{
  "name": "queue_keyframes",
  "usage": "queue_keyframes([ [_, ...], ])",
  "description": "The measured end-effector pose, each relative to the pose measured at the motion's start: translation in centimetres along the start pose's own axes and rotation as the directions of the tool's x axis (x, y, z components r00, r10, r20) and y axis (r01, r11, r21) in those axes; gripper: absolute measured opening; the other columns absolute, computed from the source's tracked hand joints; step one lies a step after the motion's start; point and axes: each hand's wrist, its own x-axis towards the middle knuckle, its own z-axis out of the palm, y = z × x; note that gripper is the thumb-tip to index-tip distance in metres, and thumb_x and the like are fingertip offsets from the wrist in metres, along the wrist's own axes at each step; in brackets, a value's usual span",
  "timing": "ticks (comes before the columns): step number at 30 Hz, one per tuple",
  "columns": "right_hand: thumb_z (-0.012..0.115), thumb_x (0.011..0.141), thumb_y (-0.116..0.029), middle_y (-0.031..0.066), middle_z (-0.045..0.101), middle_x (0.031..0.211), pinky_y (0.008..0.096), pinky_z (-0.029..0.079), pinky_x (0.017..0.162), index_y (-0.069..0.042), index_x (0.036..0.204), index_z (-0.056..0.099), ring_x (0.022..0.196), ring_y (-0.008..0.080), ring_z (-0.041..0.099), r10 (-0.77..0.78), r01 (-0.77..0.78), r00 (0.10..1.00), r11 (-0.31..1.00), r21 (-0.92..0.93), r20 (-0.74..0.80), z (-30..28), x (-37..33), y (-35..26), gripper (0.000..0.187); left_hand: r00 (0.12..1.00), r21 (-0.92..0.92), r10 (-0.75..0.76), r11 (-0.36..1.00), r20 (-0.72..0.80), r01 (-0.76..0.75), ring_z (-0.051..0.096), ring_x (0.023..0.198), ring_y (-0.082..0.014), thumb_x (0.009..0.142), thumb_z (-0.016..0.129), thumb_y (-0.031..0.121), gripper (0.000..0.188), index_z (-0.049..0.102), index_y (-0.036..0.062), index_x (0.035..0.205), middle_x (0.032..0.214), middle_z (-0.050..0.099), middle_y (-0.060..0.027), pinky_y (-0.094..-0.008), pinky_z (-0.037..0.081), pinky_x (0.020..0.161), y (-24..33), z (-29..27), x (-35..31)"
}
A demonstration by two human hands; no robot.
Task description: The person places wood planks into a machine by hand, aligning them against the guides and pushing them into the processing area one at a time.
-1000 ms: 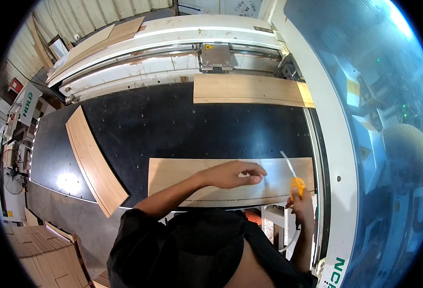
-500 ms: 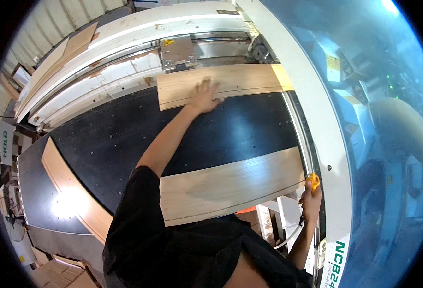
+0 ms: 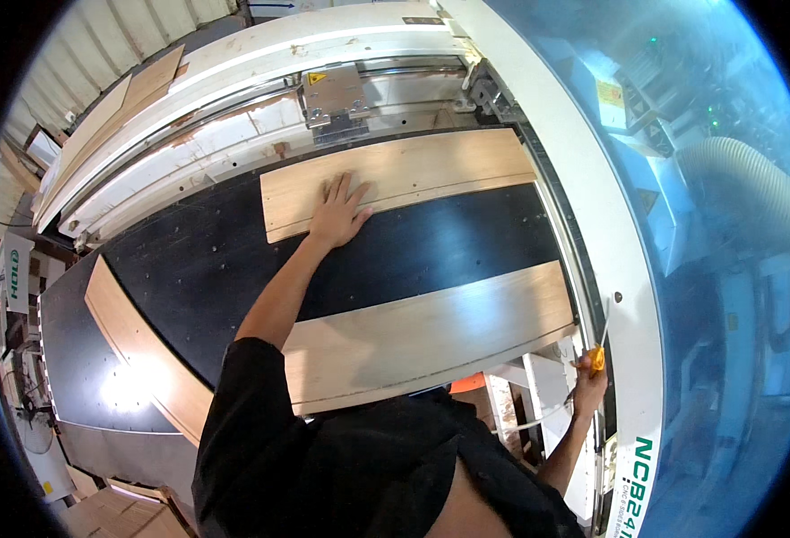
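Note:
My left hand (image 3: 341, 215) lies flat with spread fingers on the left part of a pale wooden panel (image 3: 440, 163) at the far side of the black worktable (image 3: 413, 233). My right hand (image 3: 589, 387) is closed around an orange air blow gun (image 3: 598, 359) with a thin nozzle, beside the machine's rail at the right. A pale hose (image 3: 529, 425) runs near that hand. Closer to my body lies a second wooden panel (image 3: 440, 332), its left end partly behind my arm. A third, narrow board (image 3: 112, 309) lies slanted at the left.
A white machine beam (image 3: 583, 206) with a blue transparent cover (image 3: 717, 377) bounds the right side. Behind the far panel, a metal clamp carriage (image 3: 334, 94) sits on a rail. Brown cardboard (image 3: 117, 516) is at the lower left.
The far panel has slid left and toward me under my left hand, and its right end has come out from beside the beam. My right hand has shifted slightly nearer with the blow gun.

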Motion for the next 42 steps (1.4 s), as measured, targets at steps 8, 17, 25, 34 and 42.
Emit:
queue_keyframes([
  [8,0.067,0.101,-0.028,0.0192,0.077,0.105,0.0425,0.057,0.083,-0.003,0.131,0.068,0.097,0.0353,0.075,0.238,-0.299,0.934,0.929,-0.217,-0.265,4.1,-5.4,11.5,0.04,0.998,-0.063,-0.003,0.998,0.068,0.007,0.016,0.158,-0.0371,0.105,0.046,0.057,0.063,0.041,0.0244,0.159,0.169,0.023,-0.0189,-0.0592,0.01,0.127,-6.1,-3.6,-11.5],
  [17,0.067,0.099,-0.026,0.0254,0.07,0.119,0.0498,0.053,0.089,0.003,0.129,0.064,0.104,0.0427,0.068,0.023,-0.105,0.87,0.985,-0.139,-0.493,4.9,-5.2,10.8,0.042,0.975,-0.192,-0.199,0.958,0.095,0.214,0.021,0.156,-0.0388,0.102,0.06,0.044,0.059,0.045,0.0231,0.156,0.168,0.029,-0.0173,-0.057,0.016,0.126,-10.2,-7.0,-18.8],
  [25,0.062,0.1,-0.018,0.021,0.063,0.124,0.0498,0.045,0.104,-0.002,0.123,0.063,0.118,0.0411,0.058,-0.429,0.446,0.878,0.895,0.034,-0.211,11.1,3.7,-10.0,0.028,0.544,-0.189,-0.839,0.537,-0.018,0.822,0.039,0.141,-0.0525,0.084,0.077,0.049,0.084,0.041,0.0159,0.153,0.156,0.036,-0.0328,-0.0667,0.04,0.109,-14.2,-6.9,-28.3],
  [34,0.072,0.091,-0.027,0.0368,0.051,0.141,0.0557,0.041,0.111,0.001,0.145,0.048,0.13,0.0538,0.05,-0.461,0.486,0.858,0.871,-0.07,0.227,28.0,20.3,-15.2,0.065,0.609,-0.318,-0.791,0.594,-0.062,0.739,0.046,0.136,-0.0452,0.08,0.079,0.045,0.078,0.051,0.0164,0.148,0.148,0.045,-0.0256,-0.057,0.039,0.113,-9.7,-8.1,-25.7],
  [42,0.069,0.088,-0.037,0.0329,0.064,0.129,0.0517,0.049,0.103,0.001,0.134,0.059,0.12,0.0457,0.062,-0.38,0.453,0.862,0.874,-0.175,0.335,31.3,18.9,-19.6,0.061,0.531,-0.461,-0.848,0.474,-0.007,0.751,0.05,0.132,-0.0432,0.083,0.078,0.046,0.068,0.062,0.0121,0.14,0.145,0.051,-0.0256,-0.0518,0.042,0.112,-10.3,-10.3,-27.7],
])
